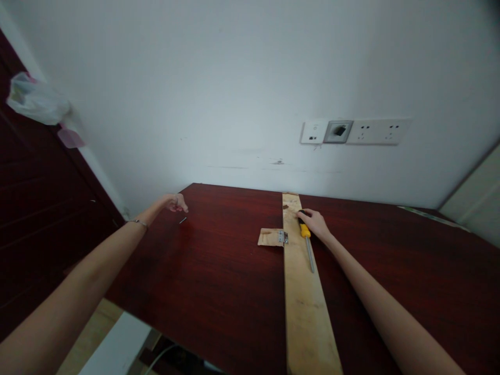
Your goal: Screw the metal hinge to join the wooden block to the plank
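My right hand (315, 223) is closed on the black end of a screwdriver (305, 230) with a yellow and black handle. Its metal shaft points toward me over a long pale wooden board (307, 302). A small metal hinge (283, 237) joins the board's left edge to a short wooden piece (270, 237). Far to the left, my left hand (176, 202) hovers over the table with loosely bent fingers. Just below its fingertips is a small thin metal piece (183, 220), perhaps a screw, apart from the fingers.
The dark red table (219, 281) meets a white wall with a row of sockets (371, 132). A white plastic bag (39, 101) hangs by the dark door at left. A flat strip (432, 217) lies at the back right. Below the front edge stands a white box-like object (117, 344).
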### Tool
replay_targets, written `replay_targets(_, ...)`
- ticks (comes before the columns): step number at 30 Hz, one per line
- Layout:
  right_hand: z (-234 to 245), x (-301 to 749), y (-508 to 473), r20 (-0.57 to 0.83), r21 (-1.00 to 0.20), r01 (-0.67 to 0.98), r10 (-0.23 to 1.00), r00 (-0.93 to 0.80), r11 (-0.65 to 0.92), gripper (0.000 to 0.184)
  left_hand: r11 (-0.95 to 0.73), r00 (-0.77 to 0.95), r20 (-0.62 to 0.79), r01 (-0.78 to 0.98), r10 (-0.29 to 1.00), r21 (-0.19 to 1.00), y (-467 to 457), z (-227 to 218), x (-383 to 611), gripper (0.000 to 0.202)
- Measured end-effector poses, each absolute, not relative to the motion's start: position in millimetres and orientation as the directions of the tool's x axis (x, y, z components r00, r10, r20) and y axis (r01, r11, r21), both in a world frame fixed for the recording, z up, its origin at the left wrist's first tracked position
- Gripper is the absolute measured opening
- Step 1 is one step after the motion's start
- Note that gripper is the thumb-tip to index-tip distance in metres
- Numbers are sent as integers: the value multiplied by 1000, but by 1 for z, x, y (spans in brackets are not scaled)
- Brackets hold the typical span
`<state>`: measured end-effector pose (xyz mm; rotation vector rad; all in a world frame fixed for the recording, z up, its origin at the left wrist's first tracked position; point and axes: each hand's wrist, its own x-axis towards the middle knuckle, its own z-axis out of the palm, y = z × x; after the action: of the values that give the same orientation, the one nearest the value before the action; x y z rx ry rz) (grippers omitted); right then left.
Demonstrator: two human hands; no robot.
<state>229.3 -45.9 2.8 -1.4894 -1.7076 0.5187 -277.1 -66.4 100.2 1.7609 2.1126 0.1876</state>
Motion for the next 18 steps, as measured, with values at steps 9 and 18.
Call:
replay_targets(9,5,224,-48,322,-716,659,946,20,230,34,-64,131,-60,774,989,630,-37,169,-203,26)
replay_targets(18,7,229,-47,365,-715,649,931,31,258,31,-506,604,-271,786,749,355,-69,118,-44,60)
